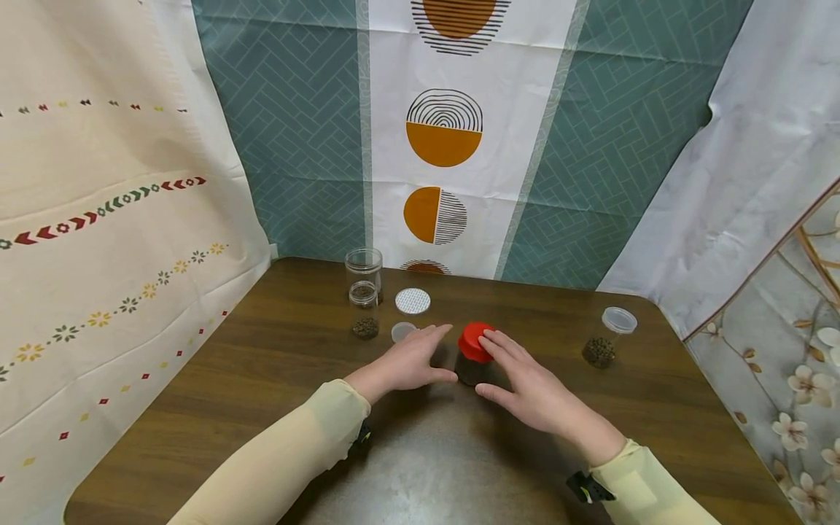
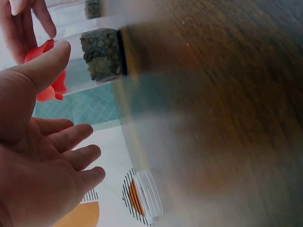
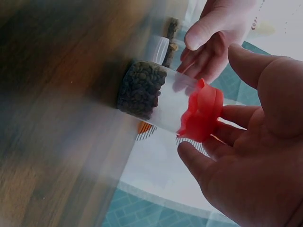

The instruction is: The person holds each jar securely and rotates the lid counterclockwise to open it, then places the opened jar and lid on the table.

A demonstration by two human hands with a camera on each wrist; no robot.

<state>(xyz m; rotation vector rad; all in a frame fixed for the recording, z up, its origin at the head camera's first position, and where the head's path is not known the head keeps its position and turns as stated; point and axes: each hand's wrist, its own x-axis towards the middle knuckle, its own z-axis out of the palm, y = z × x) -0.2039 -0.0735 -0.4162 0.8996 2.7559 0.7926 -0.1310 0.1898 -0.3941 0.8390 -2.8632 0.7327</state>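
Observation:
A clear jar stands upright on the table, partly filled with dark pebble-like pieces. Its top is covered by a red, wavy-edged lid. My left hand is beside the jar's left, fingers extended and thumb apart, holding nothing. From the right, my right hand reaches to the lid with loosely straight fingers. Its fingertips lie at the far side of the lid, and whether they touch it is hard to tell. The thumb stands away from the jar.
Two clear lidless jars, a small one and a wider one, stand back left with dark pieces inside. Nearby lie a white patterned disc and a small translucent lid. A lidded jar stands right. Curtains surround the table.

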